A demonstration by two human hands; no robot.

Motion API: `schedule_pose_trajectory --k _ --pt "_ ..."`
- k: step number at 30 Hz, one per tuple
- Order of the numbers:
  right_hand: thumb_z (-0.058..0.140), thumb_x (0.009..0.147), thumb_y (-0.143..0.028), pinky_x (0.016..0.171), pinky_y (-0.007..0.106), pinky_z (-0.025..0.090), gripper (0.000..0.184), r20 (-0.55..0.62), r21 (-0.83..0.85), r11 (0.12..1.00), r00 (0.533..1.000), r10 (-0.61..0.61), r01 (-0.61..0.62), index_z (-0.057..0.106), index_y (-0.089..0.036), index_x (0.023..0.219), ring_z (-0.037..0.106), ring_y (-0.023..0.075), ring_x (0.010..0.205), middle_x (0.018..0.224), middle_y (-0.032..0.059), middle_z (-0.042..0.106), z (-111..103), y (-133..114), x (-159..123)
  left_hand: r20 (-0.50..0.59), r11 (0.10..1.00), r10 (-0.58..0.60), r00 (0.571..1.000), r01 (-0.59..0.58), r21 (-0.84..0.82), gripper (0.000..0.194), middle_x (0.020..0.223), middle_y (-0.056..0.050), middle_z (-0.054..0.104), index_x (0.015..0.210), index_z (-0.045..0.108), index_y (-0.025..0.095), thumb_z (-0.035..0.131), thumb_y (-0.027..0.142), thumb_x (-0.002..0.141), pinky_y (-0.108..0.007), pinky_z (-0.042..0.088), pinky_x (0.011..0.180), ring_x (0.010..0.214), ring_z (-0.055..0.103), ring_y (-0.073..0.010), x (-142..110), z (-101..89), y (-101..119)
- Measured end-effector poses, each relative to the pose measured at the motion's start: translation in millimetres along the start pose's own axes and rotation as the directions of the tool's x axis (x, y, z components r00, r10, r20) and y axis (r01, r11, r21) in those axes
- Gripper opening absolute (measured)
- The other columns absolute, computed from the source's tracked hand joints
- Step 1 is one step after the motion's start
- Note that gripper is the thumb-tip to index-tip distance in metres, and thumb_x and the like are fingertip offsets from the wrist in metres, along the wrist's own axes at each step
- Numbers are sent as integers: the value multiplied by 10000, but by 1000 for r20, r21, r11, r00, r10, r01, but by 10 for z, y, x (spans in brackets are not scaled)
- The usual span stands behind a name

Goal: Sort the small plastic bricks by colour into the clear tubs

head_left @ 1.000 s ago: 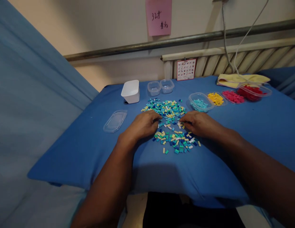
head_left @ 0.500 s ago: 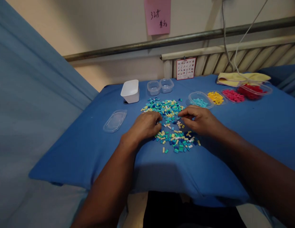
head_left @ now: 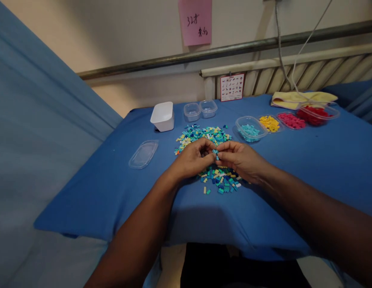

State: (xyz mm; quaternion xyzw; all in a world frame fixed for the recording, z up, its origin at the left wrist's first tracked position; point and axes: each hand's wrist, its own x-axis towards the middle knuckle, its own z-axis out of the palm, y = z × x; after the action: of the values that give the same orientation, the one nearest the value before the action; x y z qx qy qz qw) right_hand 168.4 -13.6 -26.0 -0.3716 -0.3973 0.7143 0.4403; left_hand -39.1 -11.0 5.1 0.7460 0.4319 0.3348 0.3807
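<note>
A pile of small bricks (head_left: 208,135) in teal, blue, yellow and white lies on the blue-covered table (head_left: 294,168). My left hand (head_left: 192,159) and my right hand (head_left: 241,159) meet above the middle of the pile, fingertips together. Between them sits a small teal brick (head_left: 215,153), pinched by both hands. Part of the pile is hidden under my hands.
A white tub (head_left: 163,116) and two clear cups (head_left: 200,110) stand at the back. A clear lid (head_left: 143,153) lies to the left. On the right sit containers of teal bricks (head_left: 251,129), yellow bricks (head_left: 270,123), pink bricks (head_left: 291,120) and red bricks (head_left: 315,113), with a yellow cloth (head_left: 300,99) behind.
Both hands rose from the pile and came together at its middle. A small teal brick now sits between their fingertips.
</note>
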Motion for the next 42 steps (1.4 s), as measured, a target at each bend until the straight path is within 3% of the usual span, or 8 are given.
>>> schedule_pose_trajectory --k 14,20,24,28,30,35,38,42 --pt "939 817 -194 1025 284 650 224 -10 121 992 999 43 -41 825 -202 1009 789 169 1057 1118 67 827 -57 -23 22 -70 888 309 948 -261 380 175 1028 -71 813 1095 838 224 675 285 1078 -349 592 920 975 755 -194 8 67 -20" --pt "952 791 -172 1034 292 652 257 -18 108 994 1000 13 -11 835 -206 1017 802 159 991 1078 55 839 -67 -19 30 -27 887 342 939 -313 339 253 1152 -75 816 1245 820 246 615 260 1098 -380 602 998 1078 760 -203 -15 58 14" --pt "941 791 -148 1019 314 677 253 -82 101 994 996 -21 29 821 -225 1001 815 193 1022 1020 48 835 -142 -153 31 -168 933 248 954 -188 306 282 1230 -76 819 1297 806 237 634 271 1076 -419 596 1071 1146 764 -229 -9 -68 11" --pt "942 788 -173 1018 315 691 275 -134 64 985 980 -148 158 797 -259 1005 798 223 1149 1104 44 825 -366 -372 60 -298 925 141 944 -18 380 260 1205 -80 812 1225 823 228 633 261 1051 -435 603 1050 1094 759 -238 31 -238 -147" --pt "949 771 -184 1019 311 689 284 -183 41 976 962 -205 216 789 -268 990 791 225 1174 1114 34 820 -471 -440 80 -261 893 111 959 19 450 260 1200 -84 805 1204 826 225 628 240 1037 -437 597 1048 1095 752 -245 40 -292 -236" --pt "956 760 -256 989 400 697 287 -261 -143 950 915 -308 278 796 -251 999 817 246 1046 1075 56 834 -523 -435 69 9 803 64 998 -57 594 257 1112 -89 794 1160 836 224 616 232 1026 -439 587 1018 1083 733 -268 -3 -296 -246" --pt "894 846 -347 920 459 697 271 -218 -477 807 843 -492 348 815 -238 1082 815 260 936 1042 68 843 -533 -447 14 100 764 21 995 -80 640 302 1161 -95 778 1180 830 218 578 186 1018 -413 586 998 1097 721 -259 -36 -271 -147" --pt "750 974 -368 1002 496 629 279 -28 -920 268 633 -774 287 841 -243 1206 805 318 1050 1149 94 856 -715 -552 -12 134 648 -61 989 -63 759 351 1176 -101 750 1193 833 231 545 148 1009 -382 580 971 1119 711 -264 -30 -242 -122"
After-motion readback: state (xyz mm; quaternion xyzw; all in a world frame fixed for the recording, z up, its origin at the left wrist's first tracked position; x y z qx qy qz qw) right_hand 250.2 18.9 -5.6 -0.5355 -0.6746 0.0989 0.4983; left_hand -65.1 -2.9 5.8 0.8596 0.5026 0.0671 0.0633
